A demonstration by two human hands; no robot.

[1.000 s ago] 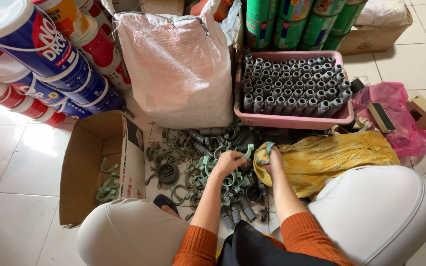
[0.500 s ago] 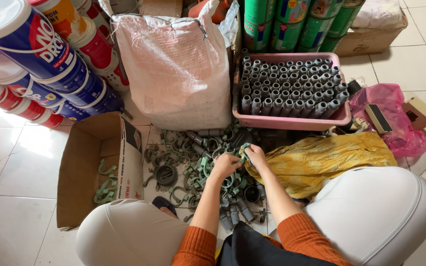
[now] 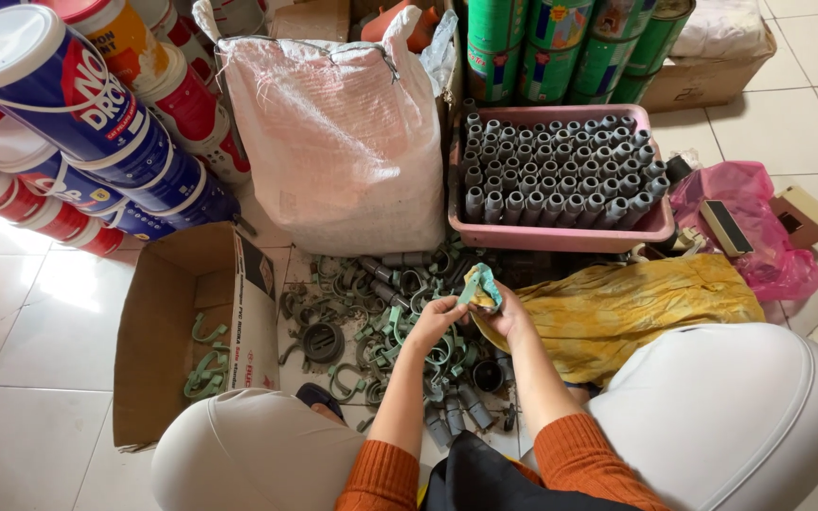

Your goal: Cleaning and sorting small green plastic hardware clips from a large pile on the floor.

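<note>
My left hand [image 3: 435, 319] and my right hand [image 3: 506, 315] meet over a heap of green and grey plastic pipe clamps [image 3: 371, 303] on the tiled floor. The right hand holds a crumpled green and yellow cloth [image 3: 481, 286]. The left hand's fingers pinch a small green clamp against that cloth. Both forearms reach forward between my knees in pale trousers, with orange sleeves at the elbows.
A pink tray [image 3: 560, 232] of upright grey pipe fittings stands behind the heap. A full white sack [image 3: 343, 142] stands beside it. An open cardboard box [image 3: 182, 331] with a few green clamps lies left. Stacked paint buckets [image 3: 68, 114], green cans [image 3: 570, 47], a yellow bag [image 3: 636, 303], a pink bag [image 3: 759, 227].
My right hand has moved left from the yellow bag to meet the left hand, lifting the green cloth. Both hands now work together above the clamp heap.
</note>
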